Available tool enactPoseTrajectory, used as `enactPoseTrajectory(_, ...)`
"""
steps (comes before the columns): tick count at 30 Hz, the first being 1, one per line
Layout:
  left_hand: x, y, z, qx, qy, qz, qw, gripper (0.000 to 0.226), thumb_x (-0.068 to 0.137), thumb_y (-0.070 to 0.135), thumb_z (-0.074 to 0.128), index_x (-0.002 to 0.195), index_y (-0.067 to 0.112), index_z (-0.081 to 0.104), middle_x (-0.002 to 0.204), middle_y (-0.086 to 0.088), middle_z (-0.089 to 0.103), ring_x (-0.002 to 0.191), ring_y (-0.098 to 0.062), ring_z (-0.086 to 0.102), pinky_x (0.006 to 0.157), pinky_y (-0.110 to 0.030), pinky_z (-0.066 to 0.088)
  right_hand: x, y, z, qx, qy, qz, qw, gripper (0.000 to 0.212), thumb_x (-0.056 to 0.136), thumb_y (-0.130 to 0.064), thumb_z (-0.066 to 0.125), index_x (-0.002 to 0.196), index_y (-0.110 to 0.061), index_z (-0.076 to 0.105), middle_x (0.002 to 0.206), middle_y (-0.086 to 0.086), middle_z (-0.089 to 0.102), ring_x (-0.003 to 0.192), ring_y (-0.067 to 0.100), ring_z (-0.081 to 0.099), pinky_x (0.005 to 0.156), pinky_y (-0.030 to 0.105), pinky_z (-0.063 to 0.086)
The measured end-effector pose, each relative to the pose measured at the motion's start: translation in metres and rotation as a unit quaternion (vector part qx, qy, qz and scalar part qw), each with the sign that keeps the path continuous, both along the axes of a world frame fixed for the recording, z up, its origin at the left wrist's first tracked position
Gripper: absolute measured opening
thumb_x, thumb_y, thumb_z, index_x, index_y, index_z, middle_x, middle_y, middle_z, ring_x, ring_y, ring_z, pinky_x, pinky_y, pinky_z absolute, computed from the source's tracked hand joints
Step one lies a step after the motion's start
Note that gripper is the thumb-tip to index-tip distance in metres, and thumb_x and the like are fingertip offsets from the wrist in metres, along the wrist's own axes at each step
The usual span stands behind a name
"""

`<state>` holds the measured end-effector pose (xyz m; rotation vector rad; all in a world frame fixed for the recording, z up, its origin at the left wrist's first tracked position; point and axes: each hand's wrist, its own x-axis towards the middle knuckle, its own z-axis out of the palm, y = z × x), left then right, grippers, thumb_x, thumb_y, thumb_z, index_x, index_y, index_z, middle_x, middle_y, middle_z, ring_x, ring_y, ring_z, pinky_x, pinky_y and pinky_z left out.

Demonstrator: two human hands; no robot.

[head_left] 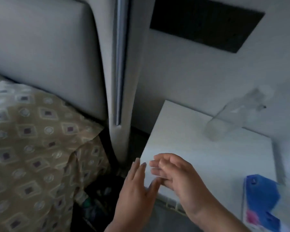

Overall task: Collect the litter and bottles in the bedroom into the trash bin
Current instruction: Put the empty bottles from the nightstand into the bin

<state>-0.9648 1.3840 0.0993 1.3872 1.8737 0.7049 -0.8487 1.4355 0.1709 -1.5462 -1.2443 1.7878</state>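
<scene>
A clear plastic bottle (231,118) leans at the back right of the white nightstand (199,148), blurred by motion. My left hand (137,190) hovers with straight fingers at the nightstand's front left corner. My right hand (177,178) is just beside it, over the nightstand top, fingers relaxed and holding nothing. The two hands nearly touch. A dark bin or bag (94,203) with something green inside sits low between the bed and the nightstand, mostly hidden in shadow.
A bed with a patterned beige cover (37,156) fills the left. The grey padded headboard (57,56) rises behind it. A blue and pink packet (264,203) lies on the nightstand's front right. A dark panel (206,22) is set in the wall.
</scene>
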Motion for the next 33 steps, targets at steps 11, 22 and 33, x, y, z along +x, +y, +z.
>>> enactPoseTrajectory(11, 0.078, 0.075, -0.023, -0.185, 0.232, -0.139, 0.945, 0.108, 0.078, 0.065, 0.053, 0.150, 0.016, -0.012, 0.157, -0.007, -0.022, 0.145, -0.026, -0.017, 0.119, -0.043, -0.003, 0.146, 0.075, 0.077, 0.190, 0.014, -0.371, 0.909, 0.013, 0.085, -0.013, 0.064, 0.073, -0.018, 0.066, 0.077, 0.006, 0.069, 0.072, 0.021, 0.064, 0.072, 0.035, 0.052)
enactPoseTrajectory(22, 0.086, 0.088, -0.025, -0.206, 0.250, -0.137, 0.936, 0.115, 0.070, 0.067, 0.058, 0.150, 0.016, -0.007, 0.158, -0.008, -0.018, 0.146, -0.027, -0.012, 0.118, -0.046, 0.004, 0.158, 0.142, 0.044, 0.212, -0.247, -0.214, 0.921, 0.047, 0.076, -0.039, 0.073, 0.117, -0.027, 0.053, 0.110, -0.013, 0.057, 0.107, 0.011, 0.055, 0.082, 0.025, 0.038)
enactPoseTrajectory(33, 0.086, 0.087, -0.021, -0.209, 0.266, -0.157, 0.928, 0.109, 0.079, 0.061, 0.057, 0.150, 0.011, -0.008, 0.157, -0.013, -0.020, 0.146, -0.032, -0.013, 0.118, -0.050, 0.003, 0.158, 0.148, 0.047, 0.284, -0.251, -0.209, 0.902, 0.011, 0.078, -0.029, 0.072, 0.085, -0.025, 0.064, 0.082, -0.012, 0.067, 0.077, 0.004, 0.063, 0.063, 0.018, 0.044)
